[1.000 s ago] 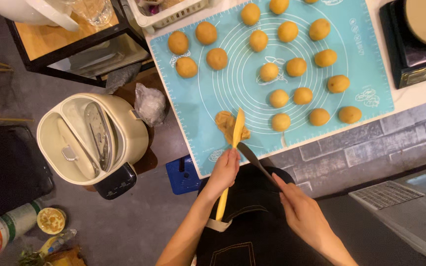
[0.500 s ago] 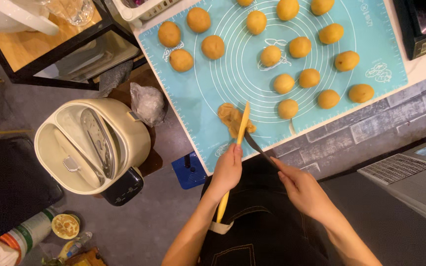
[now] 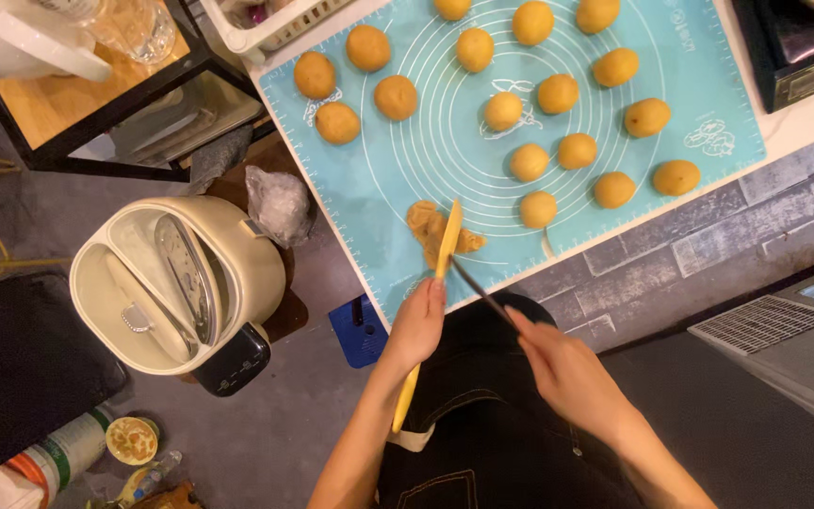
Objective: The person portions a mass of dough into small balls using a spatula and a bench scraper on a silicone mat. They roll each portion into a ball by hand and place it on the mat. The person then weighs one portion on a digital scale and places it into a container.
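Note:
My left hand (image 3: 416, 325) grips a yellow spatula (image 3: 446, 243), its blade tip resting on a smeared lump of tan dough (image 3: 429, 229) near the front edge of a blue silicone mat (image 3: 407, 160). My right hand (image 3: 562, 372) holds a thin dark knife (image 3: 478, 290) whose tip points at the spatula blade and the dough lump. Several round dough balls (image 3: 529, 162) lie spread over the mat beyond the lump.
A cream electric cooker (image 3: 176, 287) with a divided pot stands on the floor at left. A black-framed wooden shelf (image 3: 68, 99) is at upper left, a dark scale (image 3: 793, 47) at upper right. A crumpled plastic bag (image 3: 277, 203) and a blue box (image 3: 358, 330) lie below the counter.
The view shifted slightly; the mat now sits further right and lower in frame. Both hands stay by the dough lump, with the knife still against the spatula blade.

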